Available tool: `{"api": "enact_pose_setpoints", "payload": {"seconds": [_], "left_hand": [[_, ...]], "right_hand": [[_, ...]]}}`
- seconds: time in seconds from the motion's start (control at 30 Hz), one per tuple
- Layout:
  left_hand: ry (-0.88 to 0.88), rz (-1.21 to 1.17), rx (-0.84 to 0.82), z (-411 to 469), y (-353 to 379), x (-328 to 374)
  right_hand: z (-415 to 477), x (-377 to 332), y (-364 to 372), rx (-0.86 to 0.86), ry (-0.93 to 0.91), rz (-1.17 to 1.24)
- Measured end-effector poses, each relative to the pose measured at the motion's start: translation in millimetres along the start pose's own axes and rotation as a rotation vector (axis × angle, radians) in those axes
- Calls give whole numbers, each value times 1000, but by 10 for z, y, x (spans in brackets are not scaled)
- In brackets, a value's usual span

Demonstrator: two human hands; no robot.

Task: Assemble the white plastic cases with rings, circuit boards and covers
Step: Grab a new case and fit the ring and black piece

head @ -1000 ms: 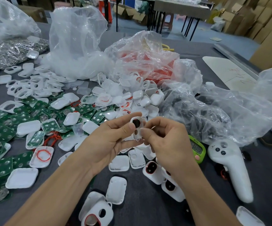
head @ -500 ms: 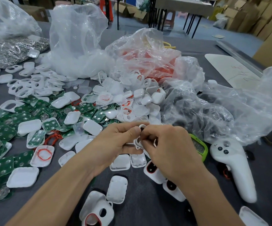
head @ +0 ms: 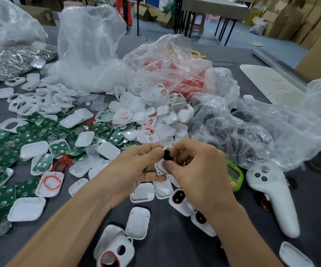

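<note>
Cases fitted with red rings point(head: 115, 251) lay nearest on the grey tabletop point(head: 175, 243), with a loose cover point(head: 137, 222) just beside them. Above these, both hands held one white case point(head: 160, 167) in the air over the clutter. The left hand point(head: 134, 170) gripped its lower half, thumb and fingers curled round it. The right hand point(head: 198, 170) had its fingers clamped together at the upper end, where a small black part point(head: 167, 156) sat in the opening. How deep that part sat could not be told. The likeliest slip, as I judged it, was the black part popping out of so narrow a pinch and dropping among the parts below, where it would be hard to find. Pressing off-centre could also seat it crooked. The green timer point(head: 234, 175) and white controller point(head: 275, 199) lay near the right wrist, so a sideways jerk might knock them. Farther left, green circuit boards point(head: 3, 157) and a cover holding a red ring point(head: 52, 183) were mixed together, so the wrong piece could easily be picked up. Beyond, the heap of white shells point(head: 155, 120) spilled from clear bags point(head: 90, 45), which could slide and bury sorted parts.
</note>
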State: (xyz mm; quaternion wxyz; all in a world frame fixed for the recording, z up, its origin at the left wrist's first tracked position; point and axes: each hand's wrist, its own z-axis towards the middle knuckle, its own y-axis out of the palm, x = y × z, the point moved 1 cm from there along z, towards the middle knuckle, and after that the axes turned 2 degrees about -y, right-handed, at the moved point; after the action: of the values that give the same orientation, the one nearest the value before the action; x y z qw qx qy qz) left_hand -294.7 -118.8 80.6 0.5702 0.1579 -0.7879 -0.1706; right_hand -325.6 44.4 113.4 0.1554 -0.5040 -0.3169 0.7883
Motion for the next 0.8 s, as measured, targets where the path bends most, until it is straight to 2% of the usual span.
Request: {"api": "enact_pose_setpoints", "payload": {"seconds": [0.1, 0.23, 0.33, 0.47, 0.67, 0.8], "left_hand": [[3, -11, -30, -13, 3, 11], [-2, -4, -52, -24, -5, 11], [20, 65, -47, -5, -11, 9], [67, 203, -18, -2, 7, -27], [119, 341, 59, -15, 57, -45], [109, 363, 96, -17, 62, -48]], "right_hand": [[37, 51, -4, 6, 77, 63], [92, 96, -20, -88, 169, 160], [95, 83, -5, -145, 142, 247], [86, 84, -3, -74, 112, 180], [71, 101, -3, -84, 92, 209], [105, 139, -20, -176, 115, 283]]}}
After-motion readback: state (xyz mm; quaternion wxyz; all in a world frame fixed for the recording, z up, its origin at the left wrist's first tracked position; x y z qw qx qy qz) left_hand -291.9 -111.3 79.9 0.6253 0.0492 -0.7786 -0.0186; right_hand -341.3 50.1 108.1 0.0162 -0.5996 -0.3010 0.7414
